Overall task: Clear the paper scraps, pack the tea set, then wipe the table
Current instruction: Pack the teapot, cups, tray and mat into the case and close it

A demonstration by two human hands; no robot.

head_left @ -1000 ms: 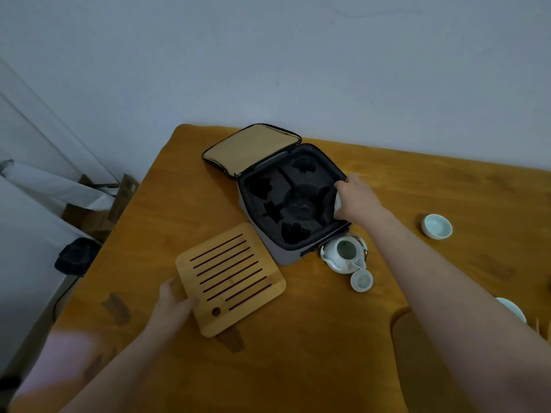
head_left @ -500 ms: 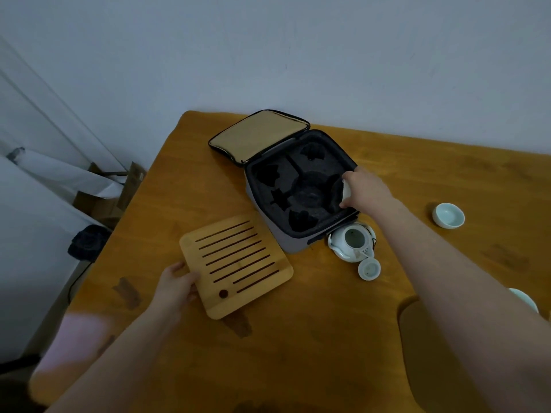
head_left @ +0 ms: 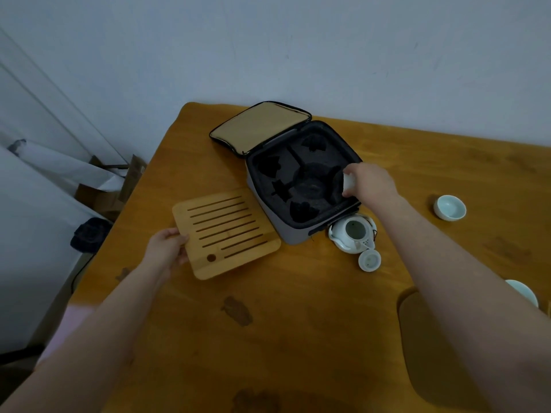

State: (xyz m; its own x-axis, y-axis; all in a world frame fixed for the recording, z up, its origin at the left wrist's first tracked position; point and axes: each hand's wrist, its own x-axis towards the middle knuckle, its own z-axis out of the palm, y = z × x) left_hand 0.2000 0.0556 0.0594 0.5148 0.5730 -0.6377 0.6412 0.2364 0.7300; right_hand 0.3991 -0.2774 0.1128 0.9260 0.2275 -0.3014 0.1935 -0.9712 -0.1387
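From beside the wooden counter (head_left: 298, 338), I see a grey carrying case (head_left: 268, 213) standing open near the far edge. Its lid flap (head_left: 261, 128) with the tan lining is thrown back toward the wall. Inside is black foam cut into a round central well with smaller pockets around it.

The person's right hand (head_left: 371, 181) reaches over the case's right side. Its fingers are curled round a small white cup (head_left: 347, 181), which it holds at the foam pocket on that side. I cannot tell whether the cup sits in the pocket or hangs just above it.

The left hand (head_left: 167, 247) grasps the left edge of a slatted bamboo tea tray (head_left: 226, 234), with the fingers wrapped over the rim. The tray lies flat on the counter, its far right corner just beside the case's front wall.

A white teapot (head_left: 353, 232) stands open-topped on the counter, tight against the case's near right corner. The teapot lid (head_left: 369, 260) lies just beside it, toward the person. Another pale teacup (head_left: 449, 207) sits upright well off to the right. A further cup (head_left: 521, 290) peeks out behind the right forearm at the picture's edge.

A dark mat (head_left: 414, 353) lies on the counter at the lower right, partly under that arm. A dark stain (head_left: 237, 311) marks the wood between the two arms. Cardboard (head_left: 101, 198) leans on the floor to the left of the counter.
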